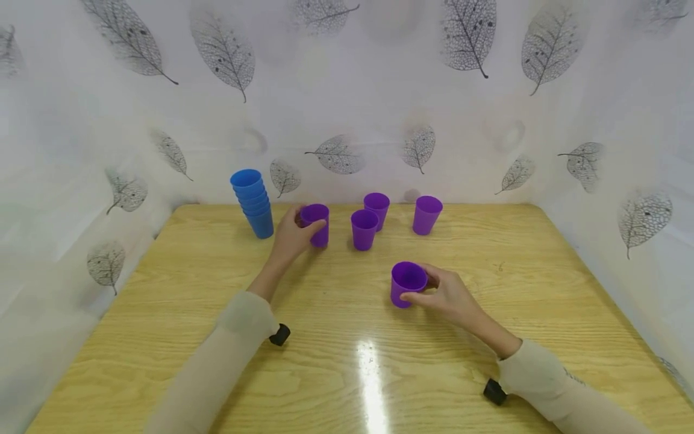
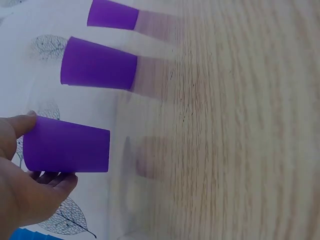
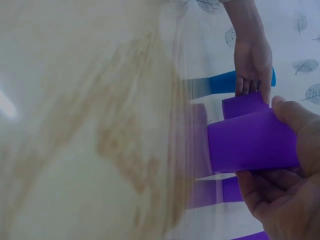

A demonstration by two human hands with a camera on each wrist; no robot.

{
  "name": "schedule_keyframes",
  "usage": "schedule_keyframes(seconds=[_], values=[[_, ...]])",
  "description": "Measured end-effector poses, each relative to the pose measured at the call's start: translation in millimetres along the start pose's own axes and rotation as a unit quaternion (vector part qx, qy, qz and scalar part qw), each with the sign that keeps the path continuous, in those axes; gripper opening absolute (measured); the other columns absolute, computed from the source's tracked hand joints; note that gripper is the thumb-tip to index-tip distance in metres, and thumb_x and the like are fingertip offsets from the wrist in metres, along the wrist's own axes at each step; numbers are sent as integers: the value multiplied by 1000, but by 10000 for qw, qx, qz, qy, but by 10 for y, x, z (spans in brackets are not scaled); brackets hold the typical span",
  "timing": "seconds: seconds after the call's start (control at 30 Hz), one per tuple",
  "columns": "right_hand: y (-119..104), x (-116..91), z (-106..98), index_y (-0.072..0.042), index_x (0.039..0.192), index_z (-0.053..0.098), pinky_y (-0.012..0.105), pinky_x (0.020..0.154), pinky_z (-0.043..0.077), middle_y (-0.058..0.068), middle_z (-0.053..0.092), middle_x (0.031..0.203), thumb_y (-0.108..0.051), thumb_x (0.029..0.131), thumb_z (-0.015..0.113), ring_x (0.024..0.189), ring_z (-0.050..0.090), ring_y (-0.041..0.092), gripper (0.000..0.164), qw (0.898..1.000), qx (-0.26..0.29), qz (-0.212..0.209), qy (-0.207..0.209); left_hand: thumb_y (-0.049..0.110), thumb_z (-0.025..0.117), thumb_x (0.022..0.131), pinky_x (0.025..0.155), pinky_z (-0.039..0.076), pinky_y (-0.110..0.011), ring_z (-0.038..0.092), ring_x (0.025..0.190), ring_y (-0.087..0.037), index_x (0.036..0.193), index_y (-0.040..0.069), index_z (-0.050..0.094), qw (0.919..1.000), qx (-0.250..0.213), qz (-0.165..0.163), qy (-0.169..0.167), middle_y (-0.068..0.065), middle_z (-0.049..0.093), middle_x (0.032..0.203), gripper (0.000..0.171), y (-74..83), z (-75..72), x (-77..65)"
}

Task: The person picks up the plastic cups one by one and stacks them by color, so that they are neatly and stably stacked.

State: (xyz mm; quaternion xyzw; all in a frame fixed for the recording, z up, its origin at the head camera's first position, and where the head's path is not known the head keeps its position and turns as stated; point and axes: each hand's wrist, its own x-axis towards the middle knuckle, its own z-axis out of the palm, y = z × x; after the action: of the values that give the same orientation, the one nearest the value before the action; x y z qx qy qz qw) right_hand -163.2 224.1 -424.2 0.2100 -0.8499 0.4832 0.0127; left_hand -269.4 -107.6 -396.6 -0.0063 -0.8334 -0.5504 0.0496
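Observation:
My left hand point(image 1: 293, 234) grips a purple cup point(image 1: 320, 232) near the back of the table, thumb on one side and fingers on the other. In the left wrist view that cup point(image 2: 70, 147) shows a gap between its base and the tabletop. Closer to me, my right hand point(image 1: 447, 294) holds another purple cup point(image 1: 400, 294) near its rim, mouth up. Two purple cups, one in front point(image 1: 363, 234) and one behind point(image 1: 379, 208), stand between the hands, overlapping in the head view. One more purple cup point(image 1: 425, 218) stands farther right.
A leaning-looking stack of several blue cups point(image 1: 259, 211) stands at the back left, just beyond my left hand. The wooden table point(image 1: 325, 337) meets a pale leaf-printed cloth point(image 1: 358, 108) at its back and sides. Light glares off the front middle of the tabletop.

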Motion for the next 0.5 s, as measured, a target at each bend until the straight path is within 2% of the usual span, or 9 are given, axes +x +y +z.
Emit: schedule_keyframes(seconds=[0.2,0.4,0.5], values=[[-7,-2,-3,3,124,70,25,71,59,13,76,106,-13,83,89,86,71,17,48,10000,-8,-72,5,29,76,96,111,48,-42,56,131,-34,150,-2,45,9984,-381,8,-428,-22,58,142,70,172,-108,-259],[4,4,-5,2,126,69,24,68,57,10,77,104,-15,83,89,81,68,13,50,9999,-104,-115,0,24,76,96,109,50,-40,59,130,-31,150,-2,45,9910,-847,345,-976,-19,60,140,68,355,-179,-539],[10,1,-6,2,126,69,24,68,57,10,77,103,-15,83,89,80,68,13,51,9999,-132,-101,-21,21,76,97,108,50,-37,60,128,-29,150,-2,44,9873,-1025,403,-1141,-17,61,138,66,449,-177,-658]])
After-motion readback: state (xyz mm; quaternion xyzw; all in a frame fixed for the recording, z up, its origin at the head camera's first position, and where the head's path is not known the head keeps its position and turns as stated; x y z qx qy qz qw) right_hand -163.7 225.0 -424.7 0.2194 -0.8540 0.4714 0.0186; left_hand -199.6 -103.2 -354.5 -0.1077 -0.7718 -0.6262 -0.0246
